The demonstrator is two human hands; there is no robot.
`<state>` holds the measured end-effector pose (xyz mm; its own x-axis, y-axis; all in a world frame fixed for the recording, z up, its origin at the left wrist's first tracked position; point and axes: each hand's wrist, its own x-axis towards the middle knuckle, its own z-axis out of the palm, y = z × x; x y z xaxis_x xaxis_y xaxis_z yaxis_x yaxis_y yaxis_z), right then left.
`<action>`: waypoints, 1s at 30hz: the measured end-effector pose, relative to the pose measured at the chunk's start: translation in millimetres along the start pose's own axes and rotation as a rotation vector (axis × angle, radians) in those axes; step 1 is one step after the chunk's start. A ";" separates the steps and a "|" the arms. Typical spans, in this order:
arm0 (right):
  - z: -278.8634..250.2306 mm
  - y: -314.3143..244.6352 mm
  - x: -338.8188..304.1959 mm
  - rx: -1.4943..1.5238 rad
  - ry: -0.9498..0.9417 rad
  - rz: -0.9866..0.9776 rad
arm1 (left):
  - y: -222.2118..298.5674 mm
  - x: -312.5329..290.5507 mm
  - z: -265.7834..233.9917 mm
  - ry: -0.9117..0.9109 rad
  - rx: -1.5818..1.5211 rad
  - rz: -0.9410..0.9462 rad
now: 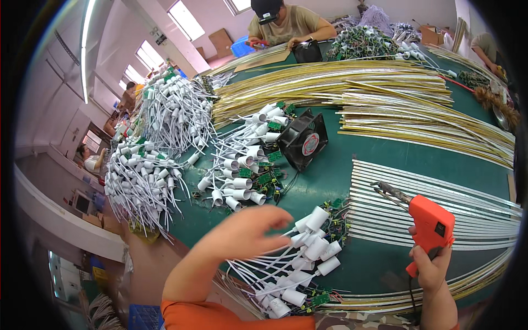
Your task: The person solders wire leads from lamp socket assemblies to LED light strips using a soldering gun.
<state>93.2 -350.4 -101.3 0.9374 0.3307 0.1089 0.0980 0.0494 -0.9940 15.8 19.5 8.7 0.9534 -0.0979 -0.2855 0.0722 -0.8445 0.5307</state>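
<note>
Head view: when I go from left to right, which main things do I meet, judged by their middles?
Leftmost pile of white cylinders → left hand → black fan → orange gun-shaped tool in the right hand.

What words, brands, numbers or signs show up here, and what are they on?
I can read none.
Black fan: round red-and-white label, too small to read.
Orange soldering gun in the right hand: dark panel, nothing legible.
Co-worker's black headgear: pale mark, too blurred.
</note>
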 end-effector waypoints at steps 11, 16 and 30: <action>4.3 -8.4 -1.3 0.115 0.015 0.046 | -96.6 47.8 9.4 0.529 0.397 0.006; -3.5 6.3 2.8 0.044 -0.048 0.003 | -93.2 61.4 12.8 0.487 0.529 -0.028; -4.4 -9.4 2.0 -0.011 -0.043 -0.005 | -94.8 63.9 5.6 0.277 0.663 -0.226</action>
<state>95.6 -354.3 -91.8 0.9215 0.3710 0.1145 0.1071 0.0406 -0.9934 68.2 90.3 -64.4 0.9813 0.1778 -0.0733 0.1670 -0.9768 -0.1339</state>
